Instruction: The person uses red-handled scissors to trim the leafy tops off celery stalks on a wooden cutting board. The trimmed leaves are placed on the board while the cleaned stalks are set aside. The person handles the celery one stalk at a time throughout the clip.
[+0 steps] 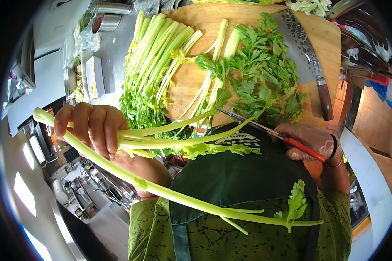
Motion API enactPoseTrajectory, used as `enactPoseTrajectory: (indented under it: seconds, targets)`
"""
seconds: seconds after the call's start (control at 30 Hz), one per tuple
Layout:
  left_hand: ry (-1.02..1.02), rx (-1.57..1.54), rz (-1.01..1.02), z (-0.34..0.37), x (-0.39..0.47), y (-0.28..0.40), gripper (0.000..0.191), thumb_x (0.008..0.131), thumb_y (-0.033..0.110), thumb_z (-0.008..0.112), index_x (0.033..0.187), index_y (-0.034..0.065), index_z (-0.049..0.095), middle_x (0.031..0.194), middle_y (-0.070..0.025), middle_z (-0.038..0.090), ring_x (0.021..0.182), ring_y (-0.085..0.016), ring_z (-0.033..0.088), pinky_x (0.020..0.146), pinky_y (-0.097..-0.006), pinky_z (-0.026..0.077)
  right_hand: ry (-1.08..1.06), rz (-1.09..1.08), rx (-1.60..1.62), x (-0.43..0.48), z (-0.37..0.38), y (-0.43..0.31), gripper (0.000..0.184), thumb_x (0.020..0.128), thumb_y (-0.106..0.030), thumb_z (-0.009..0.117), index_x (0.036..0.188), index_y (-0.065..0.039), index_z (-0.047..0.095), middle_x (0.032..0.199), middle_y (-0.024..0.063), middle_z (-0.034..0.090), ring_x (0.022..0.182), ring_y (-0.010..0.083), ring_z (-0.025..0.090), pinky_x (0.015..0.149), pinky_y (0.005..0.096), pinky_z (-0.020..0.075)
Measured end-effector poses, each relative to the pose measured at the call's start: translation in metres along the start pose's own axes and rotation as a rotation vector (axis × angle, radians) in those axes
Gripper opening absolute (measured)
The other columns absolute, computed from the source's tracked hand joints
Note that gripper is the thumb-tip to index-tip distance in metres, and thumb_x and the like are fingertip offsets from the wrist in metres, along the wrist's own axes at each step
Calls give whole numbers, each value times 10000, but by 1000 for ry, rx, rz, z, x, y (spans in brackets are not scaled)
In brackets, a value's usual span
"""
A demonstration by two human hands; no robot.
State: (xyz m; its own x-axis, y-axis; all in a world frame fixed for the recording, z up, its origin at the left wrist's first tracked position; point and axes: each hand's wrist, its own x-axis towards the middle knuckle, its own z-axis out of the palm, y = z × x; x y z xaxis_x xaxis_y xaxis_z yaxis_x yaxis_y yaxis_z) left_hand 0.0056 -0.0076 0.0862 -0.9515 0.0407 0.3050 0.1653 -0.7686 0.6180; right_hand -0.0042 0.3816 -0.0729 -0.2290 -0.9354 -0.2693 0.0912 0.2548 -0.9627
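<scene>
Bare-skinned, my left hand [93, 130] grips a bunch of celery stalks [170, 192] near the base; one long stalk slants across my apron, others point right. My right hand [302, 142], in a clear plastic glove, holds red-handled scissors [258, 125], their blades by the stalks' upper ends. Past my hands, a wooden cutting board [191, 76] bears a thick pile of celery [156, 55] on the left, a few loose stalks [220, 45] in the middle, and a heap of cut celery leaves [261, 65] on the right. How far the blades are parted is unclear.
A cleaver [302, 45] with a wooden handle lies at the board's right side, its handle towards me. Cauliflower [310, 6] is at the far right edge. Metal containers [107, 22] and a white tray [94, 78] stand on the steel counter to the left.
</scene>
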Motion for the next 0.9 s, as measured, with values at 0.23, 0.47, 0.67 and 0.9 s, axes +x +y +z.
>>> enactPoseTrajectory:
  seconds: [0.23, 0.47, 0.67, 0.9]
  targets:
    - [-79, 74, -20, 3, -2, 5, 258, 1075, 183, 433, 1040, 31, 638, 687, -113, 609, 382, -153, 579, 313, -229, 434, -55, 5, 46, 2, -1, -2, 562, 937, -540, 620, 1235, -71, 538, 1072, 173, 625, 959, 364, 625, 789, 429, 484]
    - [-77, -14, -22, 3, -3, -4, 266, 1071, 224, 448, 1027, 37, 631, 665, -118, 604, 384, -161, 586, 318, -240, 431, -81, 14, 35, 14, -5, -7, 539, 949, -537, 612, 1200, -66, 538, 878, 155, 644, 799, 346, 644, 689, 430, 481]
    - [-70, -38, -69, 1, -1, -7, 305, 1060, 291, 463, 1028, 36, 627, 653, -119, 597, 379, -164, 583, 322, -246, 428, -43, 77, 0, 19, -5, -11, 494, 944, -489, 647, 1187, -69, 554, 890, 144, 665, 774, 339, 659, 661, 422, 489]
    - [-68, -8, -34, 1, 0, 2, 269, 1072, 229, 447, 1027, 39, 631, 682, -117, 613, 384, -158, 589, 328, -237, 432, 137, 82, 21, 11, 4, -1, 532, 922, -529, 655, 1172, -67, 568, 926, 166, 679, 825, 381, 669, 687, 444, 499]
